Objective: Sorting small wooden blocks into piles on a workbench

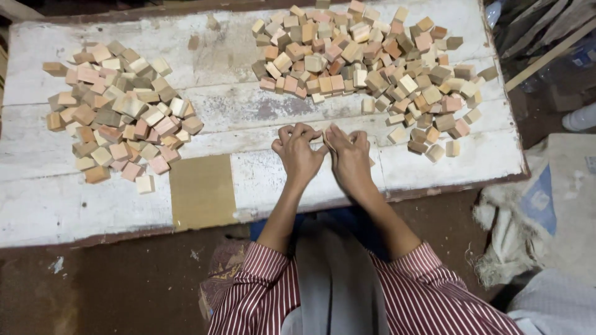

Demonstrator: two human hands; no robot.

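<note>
My left hand and my right hand rest side by side on the worn white wooden table, fingers curled down and touching each other at the fingertips. Whatever lies under the fingers is hidden; a sliver of a small wooden block shows between the hands. A large heap of small wooden blocks in tan, pink and brown spreads just beyond the hands to the upper right. A second heap of blocks lies at the far left.
A flat tan rectangle, like sandpaper or card, lies on the table left of my hands. Cloth and sacking sit on the floor at right. Wooden slats lean beyond the table's right edge.
</note>
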